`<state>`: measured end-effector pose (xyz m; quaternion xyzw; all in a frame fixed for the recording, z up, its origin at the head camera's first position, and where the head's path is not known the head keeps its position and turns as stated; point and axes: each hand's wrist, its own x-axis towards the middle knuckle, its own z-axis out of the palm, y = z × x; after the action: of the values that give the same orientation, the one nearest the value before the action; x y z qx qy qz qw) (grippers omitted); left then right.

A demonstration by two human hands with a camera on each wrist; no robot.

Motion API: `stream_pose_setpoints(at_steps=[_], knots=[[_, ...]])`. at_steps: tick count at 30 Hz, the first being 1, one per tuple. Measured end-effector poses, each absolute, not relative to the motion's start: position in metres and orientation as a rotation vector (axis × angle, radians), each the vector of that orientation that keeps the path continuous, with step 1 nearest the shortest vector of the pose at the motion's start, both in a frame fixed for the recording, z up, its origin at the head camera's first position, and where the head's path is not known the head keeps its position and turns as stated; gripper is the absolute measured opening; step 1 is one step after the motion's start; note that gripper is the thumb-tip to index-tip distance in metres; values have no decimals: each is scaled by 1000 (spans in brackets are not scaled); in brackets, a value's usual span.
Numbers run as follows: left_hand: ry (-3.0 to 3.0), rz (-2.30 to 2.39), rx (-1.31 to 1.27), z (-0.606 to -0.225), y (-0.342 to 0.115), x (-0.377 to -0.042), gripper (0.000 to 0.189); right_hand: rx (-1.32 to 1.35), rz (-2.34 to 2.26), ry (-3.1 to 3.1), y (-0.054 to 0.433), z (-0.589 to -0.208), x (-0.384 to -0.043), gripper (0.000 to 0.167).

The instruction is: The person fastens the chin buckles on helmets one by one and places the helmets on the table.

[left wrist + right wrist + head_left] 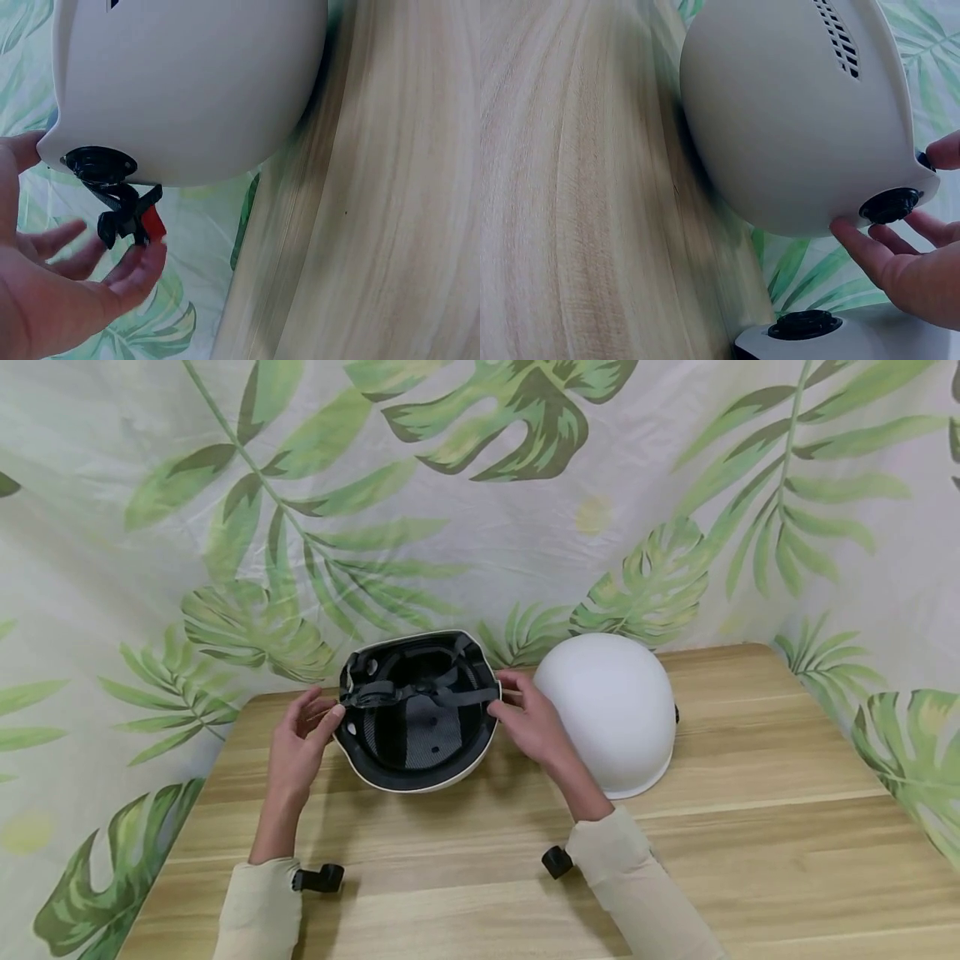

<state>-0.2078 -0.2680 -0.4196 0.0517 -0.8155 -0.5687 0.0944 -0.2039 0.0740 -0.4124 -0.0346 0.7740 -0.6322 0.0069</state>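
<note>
Wood table (780, 868): upturned helmet (433, 735) between left hand (300, 747), loosely spread, thumb touching rim (417, 791), and right hand (534, 720), pinching rim.

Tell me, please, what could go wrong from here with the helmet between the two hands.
The upturned helmet might roll or tip if let go, since its rounded side faces down. Its red-and-black buckle hangs close to the left hand and could snag on it. The other helmet sits close beside the right hand, so a sideways move might knock it.

Wood-grain table (795, 827), white helmet (607, 710) standing dome-up, right of centre
</note>
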Motion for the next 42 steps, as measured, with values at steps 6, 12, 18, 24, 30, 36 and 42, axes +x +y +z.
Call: stream_pose_setpoints(at_steps=[6,12,18,24,30,36,42], knots=[[-2327,-1771,89,-421,-265,-207,51,-130,-1965,2430,73,-416,-201,54],[-2262,-1756,92,-419,-261,-204,40,-125,-1942,2472,69,-421,-195,51],[-2272,-1745,79,-415,-261,-202,41,-94,-1937,2489,69,-420,-184,49],[-2248,-1811,25,-416,-264,-203,41,-123,-1913,2519,71,-415,-178,50],[-2277,-1778,-45,-418,-269,-205,43,-130,-1922,2503,71,-412,-178,51],[-2205,-1890,-100,-420,-281,-207,46,-168,-1972,2496,71,-410,-179,52],[-2083,-2024,-198,-422,-294,-206,41,-297,-1898,2719,69,-397,-173,58]])
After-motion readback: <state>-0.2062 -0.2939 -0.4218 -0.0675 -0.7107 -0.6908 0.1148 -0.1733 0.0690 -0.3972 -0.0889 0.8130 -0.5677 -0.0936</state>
